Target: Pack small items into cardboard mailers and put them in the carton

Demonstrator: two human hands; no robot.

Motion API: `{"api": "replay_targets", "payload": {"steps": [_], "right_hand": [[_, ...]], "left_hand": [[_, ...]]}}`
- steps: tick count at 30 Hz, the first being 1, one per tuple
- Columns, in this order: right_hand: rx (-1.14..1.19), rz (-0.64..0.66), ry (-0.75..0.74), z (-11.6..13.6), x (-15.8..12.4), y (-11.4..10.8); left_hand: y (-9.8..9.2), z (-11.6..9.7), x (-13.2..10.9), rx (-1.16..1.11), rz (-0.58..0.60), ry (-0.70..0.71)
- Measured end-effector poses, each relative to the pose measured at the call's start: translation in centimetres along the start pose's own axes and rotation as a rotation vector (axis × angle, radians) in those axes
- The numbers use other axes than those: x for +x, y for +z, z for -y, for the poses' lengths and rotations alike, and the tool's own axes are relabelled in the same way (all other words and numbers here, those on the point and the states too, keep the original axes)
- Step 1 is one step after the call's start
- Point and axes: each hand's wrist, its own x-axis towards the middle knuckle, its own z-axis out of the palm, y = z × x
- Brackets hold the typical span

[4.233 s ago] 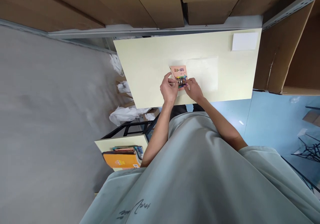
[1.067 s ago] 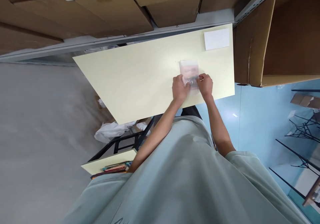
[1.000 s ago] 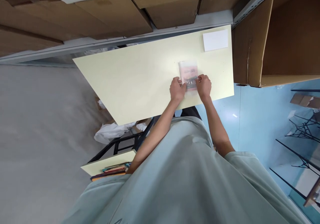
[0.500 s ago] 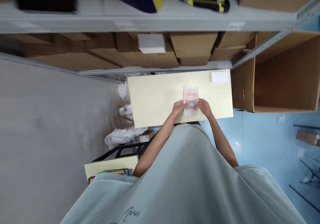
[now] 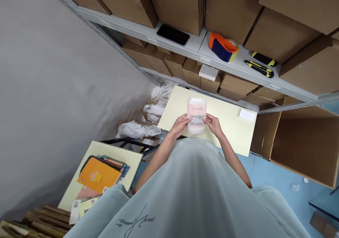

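A small pink booklet in a clear plastic sleeve is held up over the pale yellow table. My left hand grips its lower left edge with closed fingers. My right hand grips its lower right edge the same way. The sleeve's top edge stands free above both hands. The print on the booklet is blurred.
A white card lies at the table's right end. The shelf above holds a black phone, an orange tape dispenser and two yellow-black cutters. An open cardboard box stands right. A low table with books is left.
The booklet, bare on the table at first, now sits inside the clear sleeve and has been lifted off the table. My view has tilted up and swung left, showing the shelf and the book table.
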Motion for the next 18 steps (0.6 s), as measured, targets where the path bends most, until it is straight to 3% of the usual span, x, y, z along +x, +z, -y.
{"api": "replay_targets", "payload": {"steps": [7,13,18], "right_hand": [[-0.004,-0.089,0.063,-1.5,2.3,4.2],[0.01,-0.165,0.135,-4.4,7.2,9.7],[-0.153,-0.229,0.21,-6.1,13.7,13.8]], "left_hand": [[-3.2,-1.3,1.2,0.016,-0.082,0.055],[-9.9,-2.1,4.4,0.104,-0.266,0.078],[-15.7,-4.1,9.9,0.218,-0.208,0.114]]}}
